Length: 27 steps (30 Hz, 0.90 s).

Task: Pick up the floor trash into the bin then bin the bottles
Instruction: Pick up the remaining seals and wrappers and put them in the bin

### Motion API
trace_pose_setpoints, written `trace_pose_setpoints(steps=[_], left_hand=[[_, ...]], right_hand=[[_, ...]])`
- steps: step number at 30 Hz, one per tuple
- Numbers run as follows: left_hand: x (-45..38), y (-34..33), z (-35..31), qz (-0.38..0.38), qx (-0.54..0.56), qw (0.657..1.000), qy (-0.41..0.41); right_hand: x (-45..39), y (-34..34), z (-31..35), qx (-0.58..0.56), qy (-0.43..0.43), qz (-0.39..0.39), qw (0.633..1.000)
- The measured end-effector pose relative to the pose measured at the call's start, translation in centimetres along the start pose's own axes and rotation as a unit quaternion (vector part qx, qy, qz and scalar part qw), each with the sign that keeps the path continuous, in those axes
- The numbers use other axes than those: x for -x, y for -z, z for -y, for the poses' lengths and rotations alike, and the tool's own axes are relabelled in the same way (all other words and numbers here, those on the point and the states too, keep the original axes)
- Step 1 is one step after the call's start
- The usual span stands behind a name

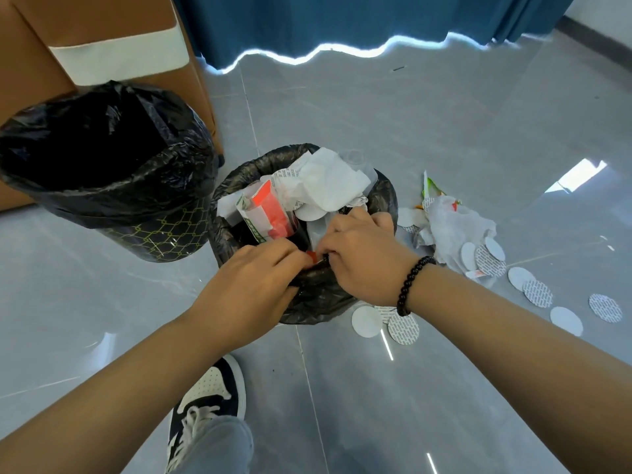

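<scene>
A small bin (386, 196) lined with a black bag stands at mid-floor, heaped with white paper, a red-and-white packet (270, 213) and plastic. My left hand (253, 282) and my right hand (362, 254) meet at its near rim, fingers curled down over the black liner (318, 292). A small red scrap (312, 256) shows between the two thumbs. Floor trash lies to the right of the bin: a crumpled white plastic bag (455, 227), a green-and-white wrapper (431, 188) and several round white discs (537, 292). No bottle shows clearly.
A taller bin (102, 200) with a black liner stands at the left, dark inside. Behind it is a brown cardboard box (102, 32). A blue curtain (342, 22) hangs at the back. My shoe (208, 398) is on the grey tiles just below the small bin.
</scene>
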<state>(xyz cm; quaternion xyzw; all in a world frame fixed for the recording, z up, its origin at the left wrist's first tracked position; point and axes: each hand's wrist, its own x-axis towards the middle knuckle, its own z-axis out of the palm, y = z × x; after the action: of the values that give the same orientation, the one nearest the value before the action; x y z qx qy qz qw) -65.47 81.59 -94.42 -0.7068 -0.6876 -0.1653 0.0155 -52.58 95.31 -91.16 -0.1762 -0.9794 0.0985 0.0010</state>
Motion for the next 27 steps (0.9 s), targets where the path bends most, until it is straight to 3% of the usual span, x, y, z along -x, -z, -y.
trace_pose_setpoints(steps=[3, 6, 8, 10, 12, 14, 17, 19, 23, 27], left_hand=[[0.1, -0.3, 0.2, -0.007, -0.004, 1.000, -0.016], [-0.1, -0.3, 0.4, 0.012, -0.004, 1.000, -0.008], [-0.3, -0.2, 0.5, 0.030, -0.010, 0.999, -0.002], [-0.5, -0.2, 0.5, 0.048, -0.012, 0.999, 0.011], [-0.6, -0.2, 0.4, 0.062, -0.019, 0.998, 0.018], [-0.4, -0.4, 0.3, 0.060, -0.033, 0.998, 0.016], [0.3, -0.5, 0.3, 0.015, -0.055, 0.998, 0.011], [0.9, -0.3, 0.0, -0.019, -0.044, 0.999, 0.010], [2.1, 0.9, -0.6, -0.026, -0.017, 0.999, 0.009], [3.5, 1.1, -0.6, -0.016, -0.026, 0.999, -0.008]], right_hand=[[0.0, 0.3, -0.4, -0.108, -0.003, -0.050, 0.993], [0.8, -0.2, -2.3, -0.246, -0.021, -0.297, 0.922], [2.0, -1.3, -3.9, -0.289, -0.097, -0.387, 0.870], [3.2, -3.6, -5.5, -0.318, -0.221, -0.400, 0.831], [4.7, -6.8, -7.0, -0.327, -0.332, -0.342, 0.816], [6.3, -10.1, -8.2, -0.291, -0.395, -0.200, 0.848], [7.8, -14.1, -9.5, -0.193, -0.378, 0.032, 0.905], [7.6, -15.4, -10.0, -0.151, -0.374, 0.110, 0.909], [6.5, -16.9, -10.2, -0.095, -0.426, 0.154, 0.886], [6.3, -17.8, -10.3, -0.160, -0.452, 0.100, 0.872]])
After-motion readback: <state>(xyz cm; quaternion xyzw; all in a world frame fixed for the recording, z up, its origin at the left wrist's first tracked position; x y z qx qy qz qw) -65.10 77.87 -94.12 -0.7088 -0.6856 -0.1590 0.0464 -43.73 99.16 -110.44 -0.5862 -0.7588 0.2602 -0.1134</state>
